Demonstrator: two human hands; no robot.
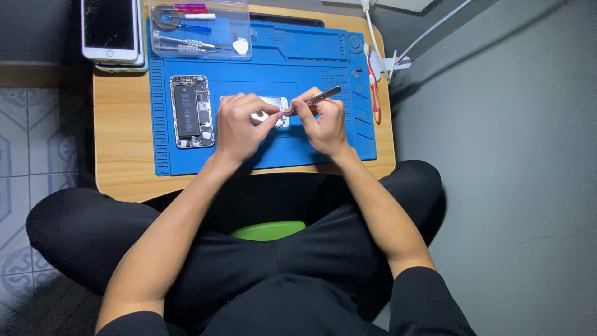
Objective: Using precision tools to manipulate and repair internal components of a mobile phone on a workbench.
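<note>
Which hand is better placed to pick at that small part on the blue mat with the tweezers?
Likely the right hand: it holds the tweezers, tips angled toward the part. The left hand rests on the part, steadying it on the mat.

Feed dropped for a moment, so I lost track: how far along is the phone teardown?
Done: the opened phone body lies face-up on the blue mat, battery and insides exposed. In hand: the left hand steadies a small white part, while the right hand works tweezers at it. Left: that part is still apart from the body; the tool case remains out.
</note>
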